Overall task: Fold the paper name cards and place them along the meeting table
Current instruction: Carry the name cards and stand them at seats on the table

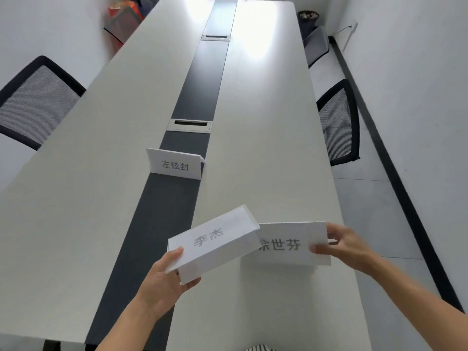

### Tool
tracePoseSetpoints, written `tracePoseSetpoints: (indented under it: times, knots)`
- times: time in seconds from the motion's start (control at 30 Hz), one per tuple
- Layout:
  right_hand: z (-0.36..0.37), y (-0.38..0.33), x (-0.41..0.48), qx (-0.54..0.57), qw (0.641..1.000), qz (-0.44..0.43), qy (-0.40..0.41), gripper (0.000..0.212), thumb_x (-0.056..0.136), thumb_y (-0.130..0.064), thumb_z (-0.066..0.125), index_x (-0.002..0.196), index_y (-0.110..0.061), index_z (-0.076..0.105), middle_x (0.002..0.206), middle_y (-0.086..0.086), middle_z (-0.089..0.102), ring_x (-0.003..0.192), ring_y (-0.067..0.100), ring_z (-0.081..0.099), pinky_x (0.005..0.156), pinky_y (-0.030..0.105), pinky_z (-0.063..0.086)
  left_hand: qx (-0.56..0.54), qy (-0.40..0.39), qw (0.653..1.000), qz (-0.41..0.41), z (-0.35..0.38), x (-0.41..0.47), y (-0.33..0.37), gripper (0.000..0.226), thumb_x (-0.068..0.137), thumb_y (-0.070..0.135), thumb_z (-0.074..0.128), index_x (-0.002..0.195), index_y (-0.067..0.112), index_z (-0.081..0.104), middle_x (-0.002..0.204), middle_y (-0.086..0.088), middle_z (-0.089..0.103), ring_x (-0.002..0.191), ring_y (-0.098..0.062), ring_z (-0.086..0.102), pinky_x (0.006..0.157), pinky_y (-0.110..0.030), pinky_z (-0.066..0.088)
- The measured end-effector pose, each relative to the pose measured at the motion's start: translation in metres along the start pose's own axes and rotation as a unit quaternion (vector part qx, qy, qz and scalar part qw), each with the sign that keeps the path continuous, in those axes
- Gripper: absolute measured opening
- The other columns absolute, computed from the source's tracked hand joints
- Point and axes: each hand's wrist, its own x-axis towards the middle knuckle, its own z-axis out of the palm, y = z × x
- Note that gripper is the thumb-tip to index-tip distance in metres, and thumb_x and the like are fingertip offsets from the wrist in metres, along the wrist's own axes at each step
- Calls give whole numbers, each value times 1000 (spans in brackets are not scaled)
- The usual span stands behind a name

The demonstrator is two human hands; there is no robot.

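Two bare hands are shown, the left hand [162, 279] and the right hand [347, 245], each with slender fingers and a narrow wrist. The left forearm [126, 323] and the right forearm [415, 292] are seen uncovered from the wrist to the edge of the view. At the very bottom edge, between the arms, a small patch of striped fabric [258, 347] in black and white is glimpsed; whether it is worn by the person cannot be told.
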Motion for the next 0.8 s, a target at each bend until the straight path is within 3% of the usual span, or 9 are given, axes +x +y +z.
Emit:
tracePoseSetpoints:
  times: [0.13,0.2,0.27,0.33,0.43,0.5,0.63,0.73,0.8]
  knots:
    - [0,-25,-2,80,996,-16,26,34,69,-32,79,96,-12,73,96,11,77,80,16,74,65,22,55,-30,-2,999,38,0,-16,5,44,85,34,55,125,17,60,117,-13,64,105,-31,55,83,-44,48]
    - [3,-34,-3,129,991,-19,36,57,55,-49,83,94,-8,73,96,16,76,79,22,74,69,32,57,-55,8,996,69,-4,-31,2,45,84,35,57,125,17,60,122,-16,61,107,-32,54,83,-45,47]
    - [6,-41,-4,167,985,-18,29,83,39,-62,85,98,-5,72,98,16,76,89,33,72,86,45,55,-79,22,991,103,-9,-51,-6,48,82,36,59,127,18,59,128,-18,58,110,-35,53,85,-46,46]
    - [13,-48,-9,182,983,-30,-1,90,38,-63,84,103,-3,70,101,17,75,95,39,70,94,52,51,-100,38,984,139,-10,-77,-18,45,84,34,58,125,17,61,128,-19,59,111,-36,54,84,-46,46]
    - [27,-51,-26,180,982,-40,-48,90,39,-62,84,106,-4,69,104,20,74,97,43,68,92,57,50,-132,77,968,199,-4,-124,-51,41,87,32,51,122,16,63,121,-15,64,107,-34,57,80,-43,45]
    - [40,-47,-41,179,980,-40,-79,83,42,-60,84,105,-8,70,103,17,74,93,37,70,85,53,53,-170,111,953,224,0,-157,-84,44,88,32,50,128,15,59,122,-14,64,106,-33,57,81,-42,45]
    - [70,-32,-77,180,974,-6,-138,26,79,-34,66,98,-16,69,101,10,71,85,23,63,69,39,52,-244,207,917,239,13,-226,-157,38,88,31,51,120,16,62,112,-14,68,102,-33,60,81,-45,45]
    - [101,-23,-105,152,971,18,-184,37,71,-37,69,99,-14,69,95,8,69,80,23,59,59,34,52,-283,274,880,266,18,-283,-202,38,80,33,54,114,18,64,102,-11,73,95,-31,62,76,-44,44]
    - [124,-25,-125,138,965,27,-222,23,84,-28,62,99,-11,68,97,12,67,81,26,57,61,34,51,-302,306,856,287,15,-320,-228,43,78,34,54,117,17,64,108,-12,71,91,-30,65,74,-42,44]
